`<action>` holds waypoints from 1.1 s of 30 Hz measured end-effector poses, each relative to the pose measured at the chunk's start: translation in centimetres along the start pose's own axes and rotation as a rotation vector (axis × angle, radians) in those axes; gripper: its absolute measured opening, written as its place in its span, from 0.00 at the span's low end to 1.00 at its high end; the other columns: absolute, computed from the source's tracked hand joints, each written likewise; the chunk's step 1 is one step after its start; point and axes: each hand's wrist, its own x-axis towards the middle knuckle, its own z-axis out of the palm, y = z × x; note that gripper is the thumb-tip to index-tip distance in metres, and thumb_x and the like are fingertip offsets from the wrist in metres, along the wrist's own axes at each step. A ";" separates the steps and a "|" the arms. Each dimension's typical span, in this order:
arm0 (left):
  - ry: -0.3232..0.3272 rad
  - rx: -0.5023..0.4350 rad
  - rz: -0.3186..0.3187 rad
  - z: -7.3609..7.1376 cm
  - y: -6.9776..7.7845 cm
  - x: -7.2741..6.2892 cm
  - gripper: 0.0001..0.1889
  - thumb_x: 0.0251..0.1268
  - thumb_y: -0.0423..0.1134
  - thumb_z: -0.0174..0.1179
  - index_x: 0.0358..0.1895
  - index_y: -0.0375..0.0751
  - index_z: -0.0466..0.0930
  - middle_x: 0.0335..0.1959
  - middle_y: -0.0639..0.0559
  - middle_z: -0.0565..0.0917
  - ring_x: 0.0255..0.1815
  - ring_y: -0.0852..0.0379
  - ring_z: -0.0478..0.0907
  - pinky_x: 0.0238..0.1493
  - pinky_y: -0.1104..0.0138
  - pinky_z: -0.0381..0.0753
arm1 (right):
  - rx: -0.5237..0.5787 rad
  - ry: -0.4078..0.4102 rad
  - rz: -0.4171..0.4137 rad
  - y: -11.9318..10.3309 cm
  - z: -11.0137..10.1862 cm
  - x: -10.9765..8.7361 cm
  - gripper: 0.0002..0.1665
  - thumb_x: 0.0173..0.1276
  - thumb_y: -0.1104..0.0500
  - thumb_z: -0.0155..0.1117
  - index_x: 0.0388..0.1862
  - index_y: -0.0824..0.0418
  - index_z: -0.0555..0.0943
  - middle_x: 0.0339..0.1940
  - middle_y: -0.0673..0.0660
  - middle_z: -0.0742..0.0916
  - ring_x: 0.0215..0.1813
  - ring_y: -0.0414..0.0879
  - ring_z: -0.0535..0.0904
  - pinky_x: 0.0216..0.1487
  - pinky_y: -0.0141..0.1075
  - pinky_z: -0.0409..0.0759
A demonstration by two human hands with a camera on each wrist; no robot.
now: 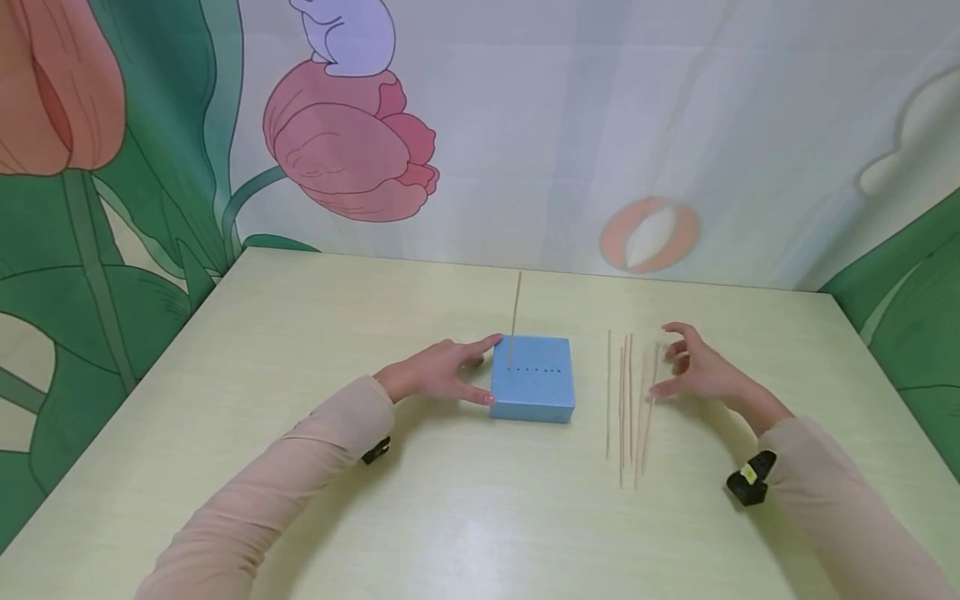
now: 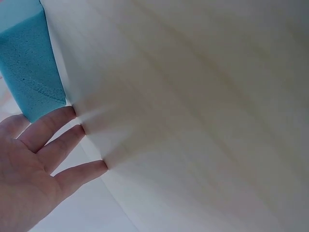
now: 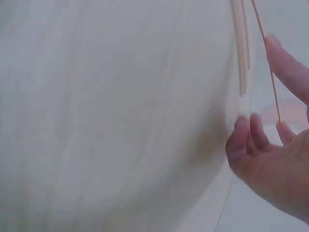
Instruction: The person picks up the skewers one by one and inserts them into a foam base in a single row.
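A blue foam block [image 1: 531, 390] with a row of small holes lies on the table. One thin wooden stick [image 1: 517, 304] stands upright in the hole at the row's left end. My left hand [image 1: 441, 370] touches the block's left side, with thumb and index finger spread along it; its other fingers rest on the table in the left wrist view. My right hand [image 1: 701, 371] holds another thin stick [image 3: 273, 86] between thumb and index finger, the stick's far end at the index fingertip. Several loose sticks [image 1: 622, 408] lie between the block and that hand.
The pale wooden table [image 1: 480, 517] ends at the back against a printed curtain [image 1: 525, 150] with flowers. Each wrist wears a small black camera, such as the right wrist camera [image 1: 750, 478].
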 end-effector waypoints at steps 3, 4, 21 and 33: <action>-0.005 0.003 0.001 0.0 0.1 0.0 0.50 0.51 0.59 0.62 0.73 0.53 0.41 0.64 0.40 0.65 0.67 0.49 0.58 0.64 0.56 0.57 | 0.133 -0.004 -0.023 -0.2 0.0 -0.4 0.59 0.52 0.68 0.70 0.69 0.64 0.37 0.46 0.69 0.70 0.38 0.46 0.74 0.37 0.36 0.76; -0.005 0.002 0.002 0.0 0.1 0.0 0.50 0.51 0.59 0.62 0.73 0.53 0.41 0.64 0.40 0.65 0.67 0.49 0.58 0.64 0.56 0.57 | 0.177 -0.006 -0.031 -0.2 0.0 -0.5 0.59 0.53 0.70 0.68 0.70 0.64 0.36 0.45 0.69 0.72 0.37 0.45 0.76 0.36 0.37 0.78; 0.002 0.009 -0.007 0.7 -0.2 -0.1 0.50 0.51 0.60 0.62 0.73 0.54 0.41 0.64 0.40 0.66 0.67 0.49 0.58 0.64 0.57 0.57 | 0.319 0.176 -0.165 -2.7 0.9 -2.2 0.52 0.60 0.73 0.60 0.74 0.53 0.42 0.30 0.52 0.82 0.30 0.43 0.82 0.27 0.33 0.78; 0.006 0.021 -0.012 0.1 -0.2 0.0 0.50 0.50 0.62 0.61 0.73 0.56 0.41 0.63 0.41 0.67 0.67 0.47 0.57 0.64 0.55 0.57 | 0.294 0.274 -0.287 -6.1 2.2 -3.0 0.50 0.59 0.73 0.61 0.73 0.49 0.48 0.29 0.51 0.83 0.29 0.43 0.82 0.23 0.31 0.75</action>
